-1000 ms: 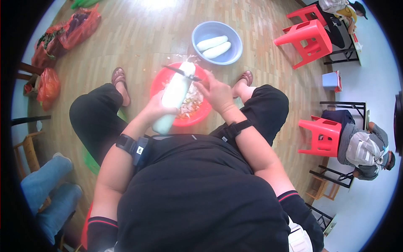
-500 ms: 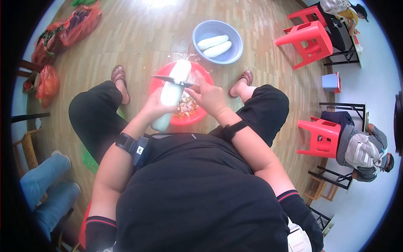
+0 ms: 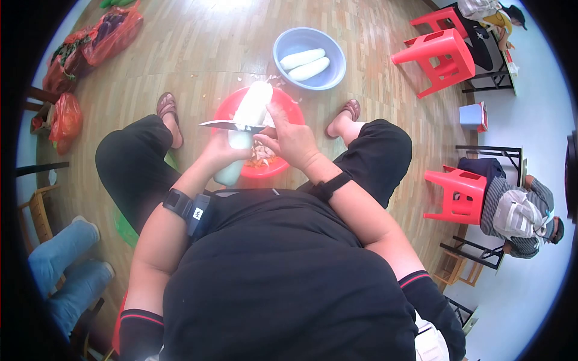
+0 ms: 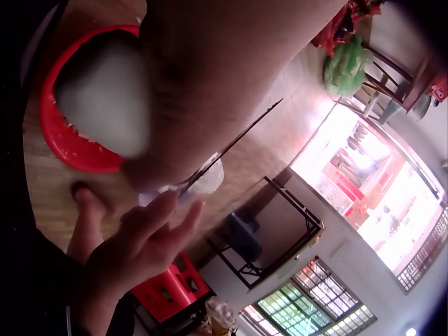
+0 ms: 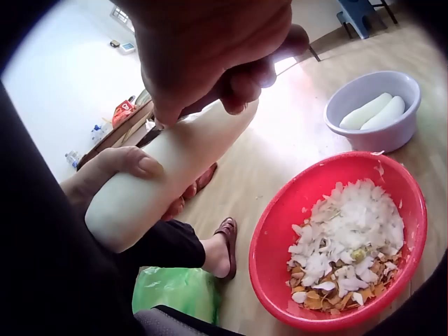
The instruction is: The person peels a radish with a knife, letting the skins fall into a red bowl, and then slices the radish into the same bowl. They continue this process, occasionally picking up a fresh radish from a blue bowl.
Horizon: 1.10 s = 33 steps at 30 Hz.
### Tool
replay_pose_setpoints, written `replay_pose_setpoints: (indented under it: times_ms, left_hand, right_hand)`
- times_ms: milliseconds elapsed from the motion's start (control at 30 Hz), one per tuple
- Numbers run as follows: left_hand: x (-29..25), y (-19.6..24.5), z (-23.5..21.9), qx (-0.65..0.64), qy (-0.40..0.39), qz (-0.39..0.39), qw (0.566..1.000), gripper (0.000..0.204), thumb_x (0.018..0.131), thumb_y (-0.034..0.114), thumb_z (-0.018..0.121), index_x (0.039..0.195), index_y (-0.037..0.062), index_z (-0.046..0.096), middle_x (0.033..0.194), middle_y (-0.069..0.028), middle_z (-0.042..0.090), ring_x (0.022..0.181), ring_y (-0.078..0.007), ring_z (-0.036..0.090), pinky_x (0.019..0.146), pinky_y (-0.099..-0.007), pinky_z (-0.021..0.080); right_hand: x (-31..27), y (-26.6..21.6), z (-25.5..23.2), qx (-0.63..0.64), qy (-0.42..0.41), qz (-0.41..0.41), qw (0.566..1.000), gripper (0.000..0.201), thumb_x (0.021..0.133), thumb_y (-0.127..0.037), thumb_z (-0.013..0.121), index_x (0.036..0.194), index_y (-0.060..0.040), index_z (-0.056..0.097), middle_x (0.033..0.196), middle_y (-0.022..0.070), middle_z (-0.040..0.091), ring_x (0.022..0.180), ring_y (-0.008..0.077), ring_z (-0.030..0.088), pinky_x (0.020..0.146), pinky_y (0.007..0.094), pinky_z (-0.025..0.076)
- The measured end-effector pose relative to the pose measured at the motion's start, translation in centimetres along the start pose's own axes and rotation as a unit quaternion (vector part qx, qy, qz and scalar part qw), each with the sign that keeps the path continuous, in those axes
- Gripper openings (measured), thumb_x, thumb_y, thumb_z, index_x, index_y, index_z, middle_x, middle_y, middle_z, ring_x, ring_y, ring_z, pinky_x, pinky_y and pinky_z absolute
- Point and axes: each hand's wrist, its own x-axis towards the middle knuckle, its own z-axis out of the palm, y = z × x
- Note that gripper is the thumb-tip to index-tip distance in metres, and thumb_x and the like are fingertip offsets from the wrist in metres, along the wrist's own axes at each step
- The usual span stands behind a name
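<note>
A long white peeled vegetable [image 3: 253,103] is held at a slant over the red basin [image 3: 293,114], its lower end toward the lap. The left hand [image 3: 220,150] grips its lower half; in the right wrist view the thumb [image 5: 143,164] lies along it. The right hand [image 3: 293,139] holds a knife [image 3: 226,124] whose blade lies across the vegetable. In the right wrist view the right hand [image 5: 217,56] covers much of the knife. White shavings [image 5: 350,224] and orange-brown peelings [image 5: 325,297] lie in the red basin.
A blue-grey basin [image 3: 338,63] with two white vegetables stands beyond the red one. Red bags [image 3: 114,36] lie at the far left, red stools [image 3: 442,63] at the right. A seated person [image 3: 518,210] is at the right, another person's legs [image 3: 66,265] at the lower left.
The knife has moved down along the vegetable toward the body, the right hand with it. The vegetable's upper end has shifted slightly left, and the left hand still grips it.
</note>
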Motion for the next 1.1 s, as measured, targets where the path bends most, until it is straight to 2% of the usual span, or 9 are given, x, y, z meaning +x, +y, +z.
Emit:
replay_pose_setpoints:
  times_ms: [100, 200, 267, 400, 500, 600, 633, 1033, 1100]
  left_hand:
    - [-0.3, 0.3, 0.1, -0.019, 0.041, 0.022, 0.999, 0.054, 0.059, 0.012, 0.073, 0.108, -0.0021, 0.056, 0.096, -0.0094, 0.062, 0.086, -0.0162, 0.059, 0.075, -0.0307, 0.050]
    - [-0.1, 0.2, -0.3, 0.011, -0.001, -0.031, 0.999, 0.059, 0.059, 0.014, 0.075, 0.112, -0.0029, 0.054, 0.100, -0.0105, 0.060, 0.090, -0.0168, 0.059, 0.079, -0.0310, 0.049]
    - [0.0, -1.2, 0.0, 0.052, 0.050, 0.022, 0.997, 0.060, 0.059, 0.018, 0.077, 0.109, -0.0021, 0.053, 0.099, -0.0120, 0.061, 0.092, -0.0203, 0.061, 0.077, -0.0336, 0.050]
    - [0.0, -1.7, 0.2, 0.072, 0.063, 0.024, 0.995, 0.057, 0.058, 0.019, 0.077, 0.106, -0.0029, 0.054, 0.098, -0.0119, 0.061, 0.093, -0.0210, 0.060, 0.079, -0.0339, 0.049]
    - [-0.1, -0.4, 0.2, 0.062, 0.054, 0.009, 0.997, 0.063, 0.059, 0.015, 0.075, 0.115, -0.0027, 0.051, 0.103, -0.0111, 0.060, 0.094, -0.0181, 0.058, 0.082, -0.0320, 0.048]
    - [-0.2, 0.3, 0.2, 0.004, 0.021, 0.020, 1.000, 0.055, 0.059, 0.012, 0.073, 0.109, -0.0034, 0.055, 0.096, -0.0099, 0.062, 0.085, -0.0163, 0.060, 0.076, -0.0308, 0.050]
    - [-0.3, 0.2, 0.3, 0.004, 0.021, 0.020, 1.000, 0.055, 0.059, 0.012, 0.073, 0.109, -0.0034, 0.055, 0.096, -0.0099, 0.062, 0.085, -0.0163, 0.060, 0.076, -0.0308, 0.050]
    - [0.0, -0.2, -0.2, 0.044, 0.012, -0.019, 0.999, 0.060, 0.058, 0.014, 0.075, 0.111, -0.0045, 0.053, 0.097, -0.0115, 0.061, 0.089, -0.0183, 0.060, 0.080, -0.0313, 0.049]
    - [-0.1, -0.7, 0.0, 0.093, 0.079, 0.023, 0.992, 0.057, 0.058, 0.020, 0.076, 0.106, -0.0018, 0.055, 0.098, -0.0149, 0.062, 0.093, -0.0239, 0.062, 0.079, -0.0346, 0.049]
  right_hand:
    - [0.1, 0.0, 0.0, 0.017, -0.009, 0.011, 1.000, 0.073, 0.082, -0.047, 0.064, 0.136, -0.0058, 0.037, 0.079, 0.0048, 0.070, 0.068, 0.0283, 0.067, 0.058, 0.0375, 0.053]
    - [0.3, 0.8, 0.0, 0.008, -0.007, 0.015, 1.000, 0.073, 0.082, -0.047, 0.064, 0.137, -0.0066, 0.036, 0.080, 0.0030, 0.070, 0.067, 0.0264, 0.067, 0.056, 0.0364, 0.052]
    - [0.4, 2.3, 0.4, -0.004, 0.012, 0.096, 0.995, 0.072, 0.083, -0.046, 0.063, 0.137, -0.0071, 0.036, 0.082, 0.0022, 0.070, 0.067, 0.0259, 0.067, 0.057, 0.0361, 0.052]
    - [0.3, 1.7, -0.7, -0.031, -0.004, 0.097, 0.995, 0.071, 0.084, -0.046, 0.063, 0.137, -0.0074, 0.036, 0.078, 0.0012, 0.070, 0.067, 0.0261, 0.067, 0.058, 0.0362, 0.053]
    - [0.1, -0.1, -0.4, 0.001, 0.005, 0.029, 1.000, 0.071, 0.083, -0.046, 0.063, 0.137, -0.0070, 0.036, 0.092, 0.0083, 0.069, 0.072, 0.0290, 0.067, 0.060, 0.0375, 0.053]
    - [0.2, -1.3, -0.5, 0.011, -0.032, 0.008, 0.999, 0.072, 0.082, -0.047, 0.064, 0.135, -0.0055, 0.038, 0.126, 0.0217, 0.053, 0.078, 0.0357, 0.066, 0.065, 0.0399, 0.054]
    - [0.2, -1.2, -0.4, 0.011, -0.032, 0.008, 0.999, 0.072, 0.082, -0.047, 0.064, 0.135, -0.0055, 0.038, 0.126, 0.0217, 0.053, 0.078, 0.0357, 0.066, 0.065, 0.0399, 0.054]
    - [0.5, 0.5, 0.1, -0.004, -0.002, 0.019, 1.000, 0.074, 0.081, -0.048, 0.065, 0.137, -0.0084, 0.037, 0.074, 0.0046, 0.068, 0.063, 0.0282, 0.065, 0.055, 0.0370, 0.052]
    - [0.6, 1.5, 0.2, -0.036, 0.033, 0.039, 0.998, 0.076, 0.082, -0.050, 0.063, 0.139, -0.0086, 0.035, 0.073, 0.0037, 0.068, 0.062, 0.0274, 0.065, 0.054, 0.0365, 0.051]
